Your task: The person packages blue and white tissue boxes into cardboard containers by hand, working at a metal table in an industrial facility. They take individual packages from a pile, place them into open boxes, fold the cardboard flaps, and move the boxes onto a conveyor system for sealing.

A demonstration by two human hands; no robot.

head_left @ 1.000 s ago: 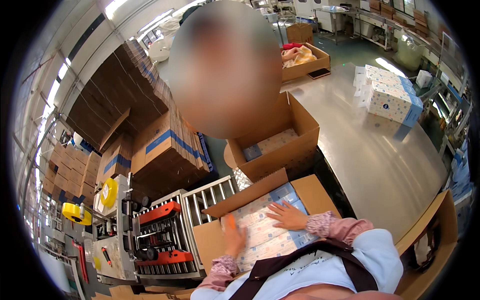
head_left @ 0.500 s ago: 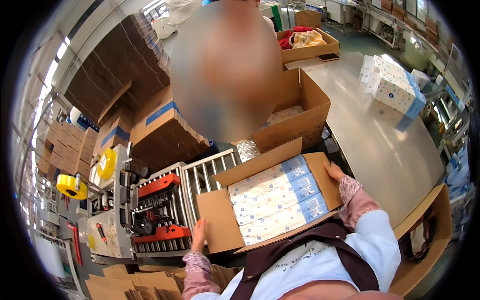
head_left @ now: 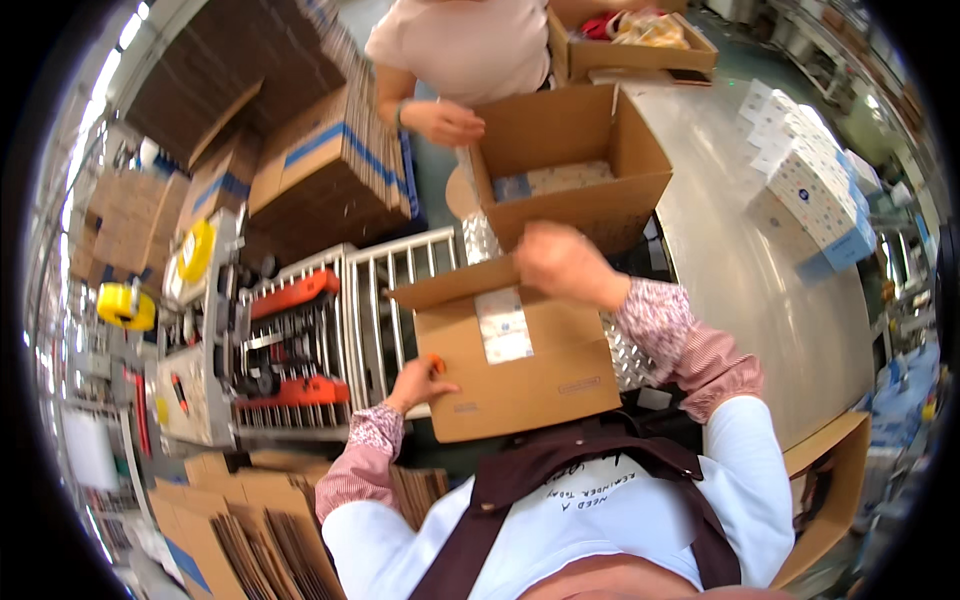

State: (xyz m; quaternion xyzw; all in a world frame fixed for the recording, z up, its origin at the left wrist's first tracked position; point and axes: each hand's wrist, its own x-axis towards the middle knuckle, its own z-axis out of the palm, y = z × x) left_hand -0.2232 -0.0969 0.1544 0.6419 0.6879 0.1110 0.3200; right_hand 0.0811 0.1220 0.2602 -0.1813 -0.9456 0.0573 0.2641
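While left hand [head_left: 413, 384], loosely open, rests against carton [head_left: 520, 395], blurred right hand [head_left: 566, 264] is at far flap [head_left: 447, 283], grip unclear; step likely flap-closing, next calls for folding that flap down.

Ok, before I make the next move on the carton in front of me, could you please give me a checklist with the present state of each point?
1. Left hand on the carton: ok, at its left edge.
2. Side flaps folded in: ok, a gap between them shows white packaging.
3. Far flap down: not ok, it stands raised.
4. Right hand gripping that flap: cannot tell, blurred.
5. Co-worker's hand clear: ok, beside the open box beyond.
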